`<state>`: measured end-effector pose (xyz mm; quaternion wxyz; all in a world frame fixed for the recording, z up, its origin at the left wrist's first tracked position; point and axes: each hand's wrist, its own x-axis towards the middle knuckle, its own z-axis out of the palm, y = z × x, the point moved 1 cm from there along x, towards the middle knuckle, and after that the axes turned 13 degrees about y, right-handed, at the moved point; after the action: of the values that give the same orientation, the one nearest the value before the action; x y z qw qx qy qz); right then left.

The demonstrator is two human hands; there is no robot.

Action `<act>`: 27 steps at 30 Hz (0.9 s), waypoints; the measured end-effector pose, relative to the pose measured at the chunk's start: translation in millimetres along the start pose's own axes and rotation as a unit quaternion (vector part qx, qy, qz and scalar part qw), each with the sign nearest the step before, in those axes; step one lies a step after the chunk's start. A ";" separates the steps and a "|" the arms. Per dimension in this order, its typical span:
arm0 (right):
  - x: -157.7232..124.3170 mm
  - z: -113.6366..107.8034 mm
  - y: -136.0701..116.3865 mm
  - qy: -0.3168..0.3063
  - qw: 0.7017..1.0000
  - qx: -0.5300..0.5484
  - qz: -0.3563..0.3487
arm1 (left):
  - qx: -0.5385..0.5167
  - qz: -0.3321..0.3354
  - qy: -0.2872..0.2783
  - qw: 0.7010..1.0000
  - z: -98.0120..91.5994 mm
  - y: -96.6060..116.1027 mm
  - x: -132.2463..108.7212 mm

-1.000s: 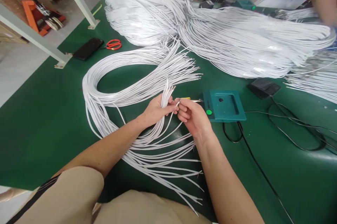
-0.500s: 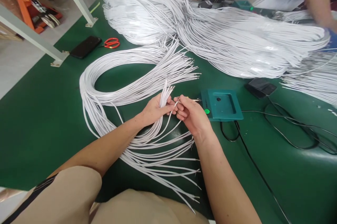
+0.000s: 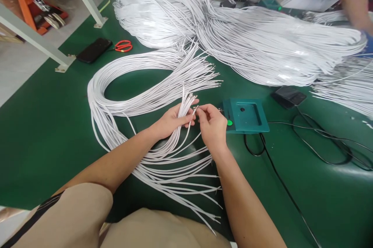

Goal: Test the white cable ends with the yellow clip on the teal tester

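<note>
Head view shows right hand [image 3: 213,127] turned more back-upward than before, its fingertips at the tip of one wire [image 3: 195,112]; I cannot tell if they pinch it. Left hand [image 3: 169,123] grips the wire bundle [image 3: 176,136] above the table [image 3: 52,131], so this single end seems under handling

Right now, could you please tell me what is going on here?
A person's left hand holds a bunch of white wires near their ends. The right hand is at one wire's end; whether it pinches it is unclear. A looped wire bundle lies beyond on the green table, with a teal device to the right.
</note>
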<state>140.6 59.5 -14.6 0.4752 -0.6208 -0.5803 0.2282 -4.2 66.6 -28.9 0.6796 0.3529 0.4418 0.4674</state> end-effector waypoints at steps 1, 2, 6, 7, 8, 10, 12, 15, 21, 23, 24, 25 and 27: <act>-1.0 0.5 0.6 0.008 0.995 -0.068 -0.070 | -0.012 -0.015 -0.005 1.000 -0.3 -0.3 0.5; -1.8 0.8 0.9 0.009 0.982 -0.132 -0.135 | -0.024 -0.030 -0.007 0.999 -0.7 -0.7 1.1; 1.2 -3.9 0.3 -0.025 0.917 -0.272 -0.290 | -0.041 -0.064 0.012 0.997 -4.0 -2.3 5.3; 3.9 -7.1 0.2 -0.019 0.908 -0.288 -0.304 | -0.036 -0.061 0.019 0.997 -4.9 -2.4 6.5; 7.2 -10.8 0.2 -0.009 0.901 -0.303 -0.310 | -0.025 -0.056 0.023 0.998 -5.6 -2.4 7.6; 14.5 -17.8 1.4 -0.008 0.889 -0.337 -0.309 | 0.008 -0.042 0.031 0.999 -6.8 -2.4 9.5; 21.5 -22.8 4.0 -0.042 0.882 -0.363 -0.298 | 0.044 -0.029 0.038 0.998 -7.7 -2.7 11.0; 29.0 -26.6 8.1 -0.093 0.882 -0.363 -0.287 | 0.084 -0.008 0.043 0.995 -8.8 -4.1 12.7; 32.1 -26.6 11.5 -0.078 0.884 -0.344 -0.307 | 0.139 0.008 0.041 0.989 -10.1 -7.8 15.0; 31.5 -26.2 12.6 -0.066 0.883 -0.347 -0.308 | 0.154 0.018 0.051 0.987 -10.2 -8.6 15.2; 31.3 -26.1 13.3 -0.062 0.884 -0.349 -0.306 | 0.161 0.024 0.056 0.985 -10.2 -9.1 15.2; 31.2 -26.0 14.0 -0.060 0.884 -0.349 -0.304 | 0.167 0.030 0.062 0.983 -10.1 -9.6 15.2; 31.2 -25.8 15.1 -0.056 0.887 -0.346 -0.301 | 0.178 0.038 0.070 0.981 -9.6 -11.0 15.3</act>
<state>176.7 82.2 -7.7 0.2428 -0.5272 -0.8072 -0.1072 -6.9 78.3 -46.3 0.5546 0.4511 0.5508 0.4307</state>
